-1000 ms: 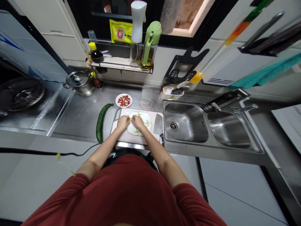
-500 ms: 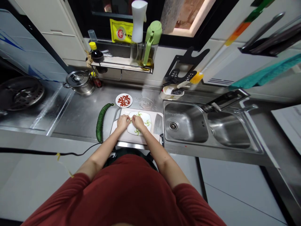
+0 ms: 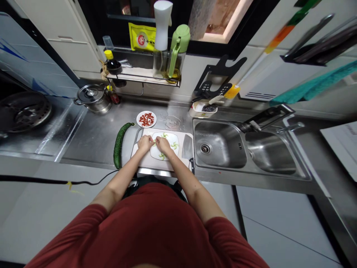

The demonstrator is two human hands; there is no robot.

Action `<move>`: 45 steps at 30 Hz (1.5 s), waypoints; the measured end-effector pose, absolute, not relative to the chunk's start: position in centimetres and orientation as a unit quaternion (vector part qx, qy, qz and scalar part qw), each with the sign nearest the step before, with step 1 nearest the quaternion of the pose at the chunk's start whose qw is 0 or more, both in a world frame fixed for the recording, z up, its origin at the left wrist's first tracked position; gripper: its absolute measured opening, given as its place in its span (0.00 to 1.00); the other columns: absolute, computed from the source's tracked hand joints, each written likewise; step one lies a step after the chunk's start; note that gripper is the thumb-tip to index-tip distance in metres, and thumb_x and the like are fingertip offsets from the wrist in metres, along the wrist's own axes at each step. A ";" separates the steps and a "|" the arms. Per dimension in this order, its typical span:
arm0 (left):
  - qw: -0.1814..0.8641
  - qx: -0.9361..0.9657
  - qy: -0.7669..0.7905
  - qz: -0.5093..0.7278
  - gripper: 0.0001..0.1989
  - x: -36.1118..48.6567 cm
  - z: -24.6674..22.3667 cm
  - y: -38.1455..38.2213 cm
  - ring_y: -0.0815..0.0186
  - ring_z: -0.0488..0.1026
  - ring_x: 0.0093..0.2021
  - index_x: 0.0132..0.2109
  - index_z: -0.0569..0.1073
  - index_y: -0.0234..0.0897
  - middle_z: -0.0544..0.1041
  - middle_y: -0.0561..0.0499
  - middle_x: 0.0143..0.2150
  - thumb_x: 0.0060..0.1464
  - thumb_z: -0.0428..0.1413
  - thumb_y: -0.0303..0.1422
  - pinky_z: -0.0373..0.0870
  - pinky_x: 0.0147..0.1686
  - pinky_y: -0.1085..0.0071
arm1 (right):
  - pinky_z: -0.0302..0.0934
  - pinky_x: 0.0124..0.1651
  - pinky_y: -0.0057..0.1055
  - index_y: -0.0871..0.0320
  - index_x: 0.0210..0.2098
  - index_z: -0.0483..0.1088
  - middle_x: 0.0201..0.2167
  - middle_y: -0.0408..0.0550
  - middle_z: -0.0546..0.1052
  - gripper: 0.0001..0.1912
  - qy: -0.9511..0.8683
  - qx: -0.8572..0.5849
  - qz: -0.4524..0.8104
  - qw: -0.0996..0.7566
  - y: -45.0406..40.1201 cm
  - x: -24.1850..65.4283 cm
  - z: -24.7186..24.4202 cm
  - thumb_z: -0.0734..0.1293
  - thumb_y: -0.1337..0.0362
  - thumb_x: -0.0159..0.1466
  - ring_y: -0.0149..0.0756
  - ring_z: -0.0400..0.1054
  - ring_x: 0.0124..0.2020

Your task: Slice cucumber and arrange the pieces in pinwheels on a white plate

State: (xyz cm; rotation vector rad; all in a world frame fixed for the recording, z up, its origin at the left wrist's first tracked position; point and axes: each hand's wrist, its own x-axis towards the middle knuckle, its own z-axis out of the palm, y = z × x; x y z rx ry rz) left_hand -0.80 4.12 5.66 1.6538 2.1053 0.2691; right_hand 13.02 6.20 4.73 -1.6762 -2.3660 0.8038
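My left hand (image 3: pixel 145 143) and my right hand (image 3: pixel 162 144) meet over the left part of a white square plate (image 3: pixel 169 153). The fingers of both are pinched together at a small pale-green cucumber slice (image 3: pixel 154 141), mostly covered by the fingertips. More thin cucumber slices (image 3: pixel 162 156) lie on the plate in little pinwheel shapes. Under the plate is a light cutting board (image 3: pixel 142 162). A knife with a wide blade (image 3: pixel 187 146) lies along the board's right side, its black handle toward me.
Left of the board lies a whole cucumber (image 3: pixel 119 145). Behind it stands a small plate (image 3: pixel 154 124) of chopped red pieces. A lidded steel pot (image 3: pixel 96 100) is at the back left. To the right is a double sink (image 3: pixel 220 143); above, a shelf (image 3: pixel 139 76) holds bottles.
Both hands stay pinched over the plate's left part, with only slight finger movement. The whole view has shifted a little; the objects keep their places.
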 end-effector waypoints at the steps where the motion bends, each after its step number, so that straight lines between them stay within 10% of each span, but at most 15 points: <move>1: 0.228 0.594 0.765 0.095 0.10 -0.8 5.6 4.2 0.62 0.70 0.42 0.35 0.75 0.41 0.74 0.48 0.43 0.47 0.58 0.41 0.64 0.39 0.70 | 0.51 0.36 0.25 0.57 0.39 0.70 0.34 0.50 0.76 0.09 -0.785 -0.556 0.266 0.066 6.2 13.0 4.7 0.58 0.67 0.65 0.35 0.67 0.36; 45: 0.059 0.801 0.588 0.091 0.18 -2.5 5.3 0.9 0.56 0.61 0.47 0.50 0.74 0.52 0.69 0.46 0.49 0.58 0.47 0.30 0.56 0.43 0.59 | 0.54 0.40 0.25 0.57 0.42 0.72 0.40 0.50 0.74 0.13 -0.815 -0.536 0.214 0.063 4.5 13.8 4.9 0.56 0.67 0.66 0.33 0.66 0.39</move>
